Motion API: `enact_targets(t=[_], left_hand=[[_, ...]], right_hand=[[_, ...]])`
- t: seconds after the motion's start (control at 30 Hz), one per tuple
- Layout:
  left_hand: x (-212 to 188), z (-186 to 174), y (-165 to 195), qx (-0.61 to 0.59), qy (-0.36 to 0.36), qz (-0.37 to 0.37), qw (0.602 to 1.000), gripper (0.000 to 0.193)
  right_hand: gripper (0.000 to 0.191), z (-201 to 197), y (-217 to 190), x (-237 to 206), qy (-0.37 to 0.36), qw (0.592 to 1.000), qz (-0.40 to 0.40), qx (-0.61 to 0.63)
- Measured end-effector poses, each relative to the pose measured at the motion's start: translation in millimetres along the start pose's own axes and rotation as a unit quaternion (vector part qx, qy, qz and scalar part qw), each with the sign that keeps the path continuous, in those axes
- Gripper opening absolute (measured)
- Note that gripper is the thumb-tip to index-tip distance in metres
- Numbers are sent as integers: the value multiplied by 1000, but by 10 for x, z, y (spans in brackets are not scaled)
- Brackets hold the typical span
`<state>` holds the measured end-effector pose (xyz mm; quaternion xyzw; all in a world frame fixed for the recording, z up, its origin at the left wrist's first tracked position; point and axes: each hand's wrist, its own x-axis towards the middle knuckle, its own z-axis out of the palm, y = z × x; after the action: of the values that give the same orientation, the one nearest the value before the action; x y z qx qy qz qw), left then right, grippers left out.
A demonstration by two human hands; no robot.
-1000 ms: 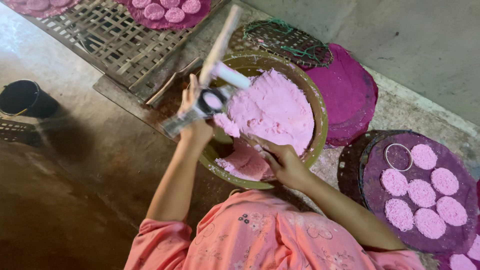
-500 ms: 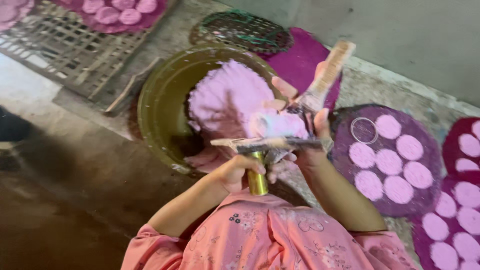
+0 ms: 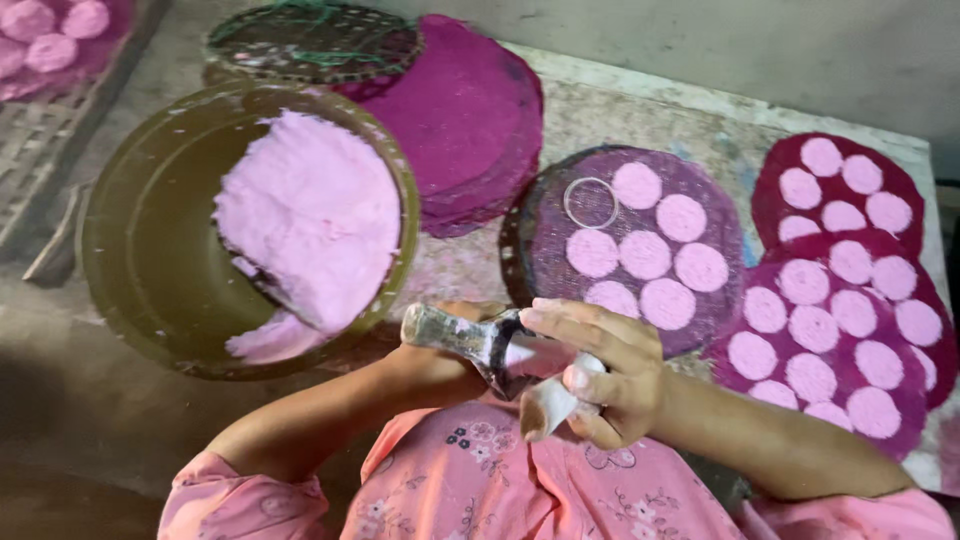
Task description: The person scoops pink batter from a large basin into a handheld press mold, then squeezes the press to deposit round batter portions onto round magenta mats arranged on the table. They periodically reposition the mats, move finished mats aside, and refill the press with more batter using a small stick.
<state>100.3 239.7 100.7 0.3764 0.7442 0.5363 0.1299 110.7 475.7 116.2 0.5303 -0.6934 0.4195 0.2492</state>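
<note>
The person in the pink flowered top is working close to the chest, just below the rim of the big olive bowl [image 3: 120, 300]. The right hand [image 3: 600, 375] is curling its fingers [image 3: 570, 325] over a lump of pink dough and a whitish tool blade [image 3: 545, 405], pressing them against the dark metal scoop [image 3: 480, 340]. The left hand [image 3: 450, 350] is sitting mostly hidden behind that scoop, seemingly closed round its handle, though I cannot tell exactly how the fingers are lying.

Inside the bowl a large mass of pale pink dough [image 3: 315, 215] is heaped against the far right wall, with a smaller smear trailing toward the near rim. Just right of the bowl, a stack of plain magenta discs [image 3: 470, 110] is leaning under a woven mat [image 3: 300, 40]. Further right of the bowl, a round purple tray [image 3: 545, 250] is carrying pink dough rounds [image 3: 645, 250] and a thin metal ring [image 3: 590, 200]. Beyond it, more trays [image 3: 775, 170] of rounds are overlapping one another.
</note>
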Motion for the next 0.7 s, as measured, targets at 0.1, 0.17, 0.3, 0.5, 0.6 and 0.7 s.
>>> enact_targets(t=[0.1,0.17,0.3,0.5,0.6,0.7], left_hand=[[281,239,-63,-36,6,-1,999,25],[460,352,-99,-72,-5,40,997,24],[867,429,-187,-191,-79,34,978,31],[1422,414,-631,-142,-126,-95,977,56],[1884,248,-1166,-290,22,-36,956,65],[2090,325,-1603,-117,227,-226,940,53]], right_hand=[[69,-233,-65,-219,-19,997,80,-8],[72,-447,-111,-385,-20,985,162,56],[96,-1099,124,-837,-135,827,429,337],[105,-1297,188,-1717,-116,757,502,401],[94,-1326,77,-1885,-11,757,518,397],[87,-1376,22,-1855,82,755,522,388]])
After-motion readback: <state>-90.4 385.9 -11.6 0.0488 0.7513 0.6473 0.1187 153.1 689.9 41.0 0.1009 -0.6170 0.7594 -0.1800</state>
